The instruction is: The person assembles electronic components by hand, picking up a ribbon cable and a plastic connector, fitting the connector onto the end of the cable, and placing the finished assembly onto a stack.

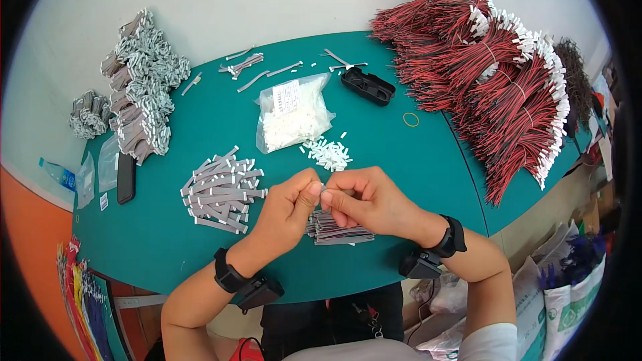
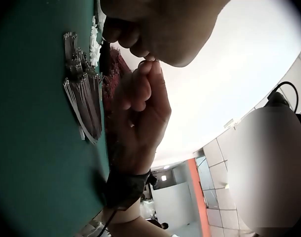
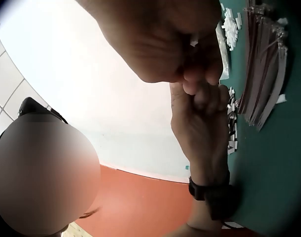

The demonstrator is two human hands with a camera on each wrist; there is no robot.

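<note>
**Partway through: finished-looking strips on one side, bare-ended ones on the other**

Over the head feed I have both hands together above the green table (image 1: 408,167). My right hand (image 1: 378,204) pinches a small grey piece (image 1: 324,188) between thumb and fingertips, just where the two hands meet. My left hand (image 1: 284,217) comes up against it with its thumb pressed toward its curled index finger; whether anything sits in that pinch I cannot tell, as the fingers cover it. The right wrist feed also gives me a white speck (image 3: 194,43) among the right hand's fingers, too small to name.

For progress, I read the heap of grey strips (image 1: 224,190) beside my left hand as the done share, since white ends show on many of them. What I judge to be left is the bundle of grey strips (image 1: 338,229) lying on the table under and beside my right hand; from the wrist feeds, its near ends look bare and metallic. I can't count either lot, but both are sizeable, so I call it midway.

The white pieces (image 1: 329,155) lie loose just beyond the hands, next to a clear bag (image 1: 294,127) holding many more, so supply looks ample.
</note>
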